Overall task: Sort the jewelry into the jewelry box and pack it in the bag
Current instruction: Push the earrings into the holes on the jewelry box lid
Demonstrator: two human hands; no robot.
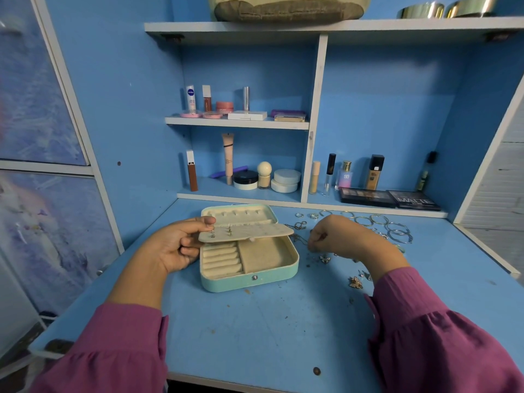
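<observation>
Two purple sleeves frame the blue desk [269, 330], whose painted top is scuffed and speckled. The jewelry box [249, 268], a rounded turquoise case with a cream velvety lining and a metal snap at its front, lies open at the desk's middle. Its base holds a row of ring rolls on the left and one plain square well on the right. The left hand [175, 245], just left of the box, pinches the end of the cream earring panel [246, 232], holding it nearly level over the base; the panel hides the base's far part. Two small earrings [221, 233] are pinned through the panel near the thumb. The right hand [340, 236], just right of the box, is curled with its fingertips pinched on something too small to tell. Loose jewelry lies right of the box: two butterfly pieces [355, 282] nearest, thin chains, then several wire bangles [397, 232] and small rings farther back. Behind the box, shelves [238, 123] carry cosmetics: tubes, jars, bottles and two flat dark palettes [388, 198].
</observation>
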